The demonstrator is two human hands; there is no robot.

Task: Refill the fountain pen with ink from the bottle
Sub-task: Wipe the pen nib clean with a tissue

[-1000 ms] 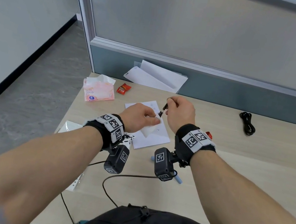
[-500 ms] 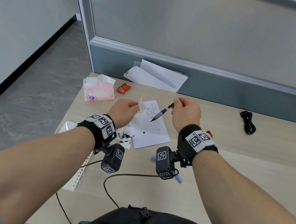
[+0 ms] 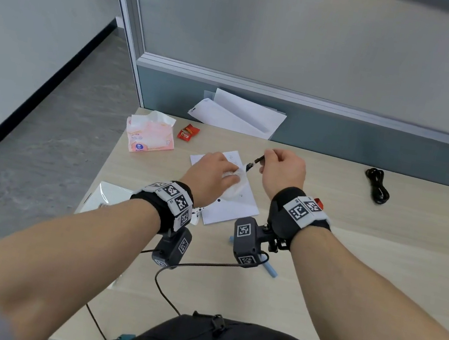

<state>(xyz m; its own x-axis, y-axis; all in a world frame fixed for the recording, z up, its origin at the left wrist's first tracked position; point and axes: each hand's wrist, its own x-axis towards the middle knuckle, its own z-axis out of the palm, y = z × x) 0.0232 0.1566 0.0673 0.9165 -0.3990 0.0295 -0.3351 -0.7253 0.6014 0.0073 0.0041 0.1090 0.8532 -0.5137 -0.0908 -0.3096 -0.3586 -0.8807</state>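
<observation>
Wiping seems to be the step in hand. The left hand (image 3: 211, 173) has its fingers pinched on a crumpled white tissue (image 3: 234, 184), pressed around the lower tip of the fountain pen (image 3: 254, 163). The right hand (image 3: 283, 170) clamps its fingers on the upper end of the pen and holds it tilted above a white sheet (image 3: 230, 200) with small ink dots. I judge that the filling is probably done and cleaning of the nib is going on; what may be left is to close the pen. No ink bottle is visible anywhere, so I cannot confirm this.

At the far left of the tabletop (image 3: 380, 253) lies a pink tissue pack (image 3: 149, 137), just right of it a red candy wrapper (image 3: 188, 132). White papers (image 3: 238, 113) lean against the partition. A light blue stick (image 3: 270, 269) lies near the right wrist, partly hidden. Far right lies a coiled black cable (image 3: 377, 188), well apart. Nothing stands between the hands; only the thin black wire (image 3: 196, 266) under the wrists could catch.
</observation>
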